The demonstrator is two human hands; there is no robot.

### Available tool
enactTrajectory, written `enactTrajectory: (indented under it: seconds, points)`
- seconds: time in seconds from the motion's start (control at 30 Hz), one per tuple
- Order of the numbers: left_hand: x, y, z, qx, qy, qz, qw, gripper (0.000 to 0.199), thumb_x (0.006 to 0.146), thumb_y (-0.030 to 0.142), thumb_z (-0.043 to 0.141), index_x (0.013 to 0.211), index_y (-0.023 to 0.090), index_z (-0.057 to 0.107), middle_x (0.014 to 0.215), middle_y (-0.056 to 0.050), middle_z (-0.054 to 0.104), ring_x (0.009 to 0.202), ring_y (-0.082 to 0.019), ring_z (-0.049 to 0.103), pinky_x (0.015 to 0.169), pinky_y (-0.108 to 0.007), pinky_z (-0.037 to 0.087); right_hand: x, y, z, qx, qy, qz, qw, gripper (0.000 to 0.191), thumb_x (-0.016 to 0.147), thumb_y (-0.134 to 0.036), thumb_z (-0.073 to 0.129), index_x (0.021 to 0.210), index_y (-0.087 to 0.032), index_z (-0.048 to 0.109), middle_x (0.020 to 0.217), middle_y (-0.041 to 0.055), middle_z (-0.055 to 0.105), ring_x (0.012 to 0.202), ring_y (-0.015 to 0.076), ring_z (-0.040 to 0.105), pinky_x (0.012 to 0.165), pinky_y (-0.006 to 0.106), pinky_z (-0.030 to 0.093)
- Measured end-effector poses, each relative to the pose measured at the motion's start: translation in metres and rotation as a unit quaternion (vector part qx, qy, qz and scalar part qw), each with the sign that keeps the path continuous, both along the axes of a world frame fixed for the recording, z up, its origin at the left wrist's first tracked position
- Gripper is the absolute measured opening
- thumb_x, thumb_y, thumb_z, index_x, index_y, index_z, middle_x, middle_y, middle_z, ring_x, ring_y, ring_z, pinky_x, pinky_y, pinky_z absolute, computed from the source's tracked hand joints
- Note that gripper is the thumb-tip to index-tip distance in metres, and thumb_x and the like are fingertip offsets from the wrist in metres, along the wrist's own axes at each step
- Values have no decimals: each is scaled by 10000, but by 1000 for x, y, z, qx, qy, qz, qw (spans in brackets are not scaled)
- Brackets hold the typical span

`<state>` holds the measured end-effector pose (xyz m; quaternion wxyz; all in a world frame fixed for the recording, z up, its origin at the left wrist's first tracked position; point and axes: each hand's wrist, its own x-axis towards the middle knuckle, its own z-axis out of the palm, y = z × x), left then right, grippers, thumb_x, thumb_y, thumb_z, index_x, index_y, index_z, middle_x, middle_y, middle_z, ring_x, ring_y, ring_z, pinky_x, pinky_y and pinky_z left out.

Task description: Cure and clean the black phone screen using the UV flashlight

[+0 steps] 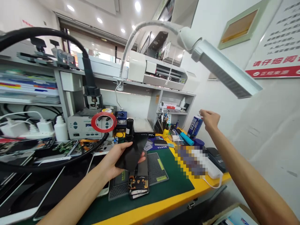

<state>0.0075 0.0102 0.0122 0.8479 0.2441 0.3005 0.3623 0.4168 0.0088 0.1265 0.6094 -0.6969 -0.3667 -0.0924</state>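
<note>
Head view of a cluttered work surface point(201, 187), yellow at its near edge and partly covered by a green mat point(174, 187). The left hand point(113, 157) has its grip closed about a dark flat panel point(131, 156), the thumb on the near left side and the fingertips showing at the right edge. The panel is tilted and held over the middle of the mat, hiding the far part of an opened phone point(138, 182); whether panel and phone touch cannot be told. The phone lies on a grey perforated pad point(158, 167), its orange and black inner parts exposed at the near end. The right hand point(211, 120) is raised at the far right, fingers curled, at the top of a blue spray can point(195, 126); whether its grip has hold of the can cannot be told. Behind the panel stands a black bottle point(129, 130); farther left, a red tape ring point(114, 122) stands before a grey instrument box point(81, 125). Tablets point(52, 187) lie at the left, and a white lamp point(227, 68) hangs above the right side.
</note>
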Motion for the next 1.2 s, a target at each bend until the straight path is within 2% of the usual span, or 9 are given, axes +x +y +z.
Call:
enactTrajectory:
  seconds: [0.1, 0.2, 0.27, 0.33, 0.53, 0.8, 0.9, 1.1, 1.2]
  points:
    - [3, -3, -1, -10, -37, -42, 998, 435, 917, 277, 596, 1239, -15, 567, 1073, -280, 703, 938, -349, 726, 865, -528, 585, -67, -17, -30, -33, 5, 168, 985, 231, 914, -324, 664, 972, -111, 732, 952, 79, 724, 818, 180, 689, 716, 292, 586]
    - [5, -6, -1, 12, -50, -64, 997, 552, 931, 385, 594, 1290, -33, 563, 1168, -296, 667, 939, -325, 717, 852, -471, 597, -141, -34, -60, -55, -30, 296, 953, 266, 859, -430, 727, 976, -196, 775, 897, 46, 733, 761, 181, 683, 679, 298, 573]
    - [4, -7, 0, 41, -67, -66, 995, 574, 947, 432, 562, 1291, -27, 581, 1166, -276, 671, 926, -308, 713, 821, -428, 604, -179, -37, -75, 16, -153, 381, 912, 180, 923, -354, 666, 963, -214, 771, 967, 52, 725, 837, 180, 675, 736, 312, 563]
    - [3, -8, 2, 60, -85, -62, 993, 553, 968, 446, 517, 1279, -2, 607, 1140, -245, 687, 934, -305, 709, 808, -417, 603, -201, -32, -87, 88, -264, 410, 868, 138, 944, -238, 636, 1012, -212, 753, 993, 65, 709, 916, 185, 657, 806, 338, 556]
    - [-3, -6, 4, 89, -60, -6, 994, 454, 970, 431, 515, 1180, 66, 684, 1037, -182, 725, 842, -272, 714, 799, -448, 601, -208, -11, -108, 131, -424, 401, 801, 205, 911, -81, 634, 1090, -162, 692, 1007, 115, 665, 953, 208, 598, 798, 383, 527]
    - [-1, -7, -1, 91, -58, 33, 994, 371, 971, 394, 529, 1141, 115, 707, 1002, -135, 747, 848, -235, 720, 803, -384, 609, -221, -29, -125, 112, -458, 430, 770, 177, 855, -52, 687, 988, -164, 655, 979, 70, 669, 942, 198, 551, 859, 408, 507]
    - [0, -7, -4, 95, -56, 25, 994, 380, 977, 406, 516, 1123, 112, 708, 1019, -140, 748, 854, -237, 724, 803, -389, 609, -222, -25, -126, 112, -458, 417, 777, 167, 870, -53, 671, 995, -163, 658, 989, 72, 670, 943, 199, 557, 855, 408, 503]
    - [-1, -7, -8, 134, 10, -21, 991, 517, 946, 529, 526, 1185, 104, 697, 1008, -183, 750, 819, -271, 739, 772, -400, 608, -214, -3, -107, 139, -397, 356, 834, 127, 946, -140, 615, 1011, -193, 710, 930, 74, 660, 891, 189, 583, 786, 377, 506]
    - [1, -8, -6, 132, 20, -17, 991, 531, 954, 528, 507, 1219, 104, 685, 1069, -191, 741, 823, -276, 742, 750, -390, 611, -212, 0, -103, 139, -379, 353, 844, 126, 959, -169, 603, 997, -202, 718, 913, 70, 650, 865, 185, 591, 768, 366, 506]
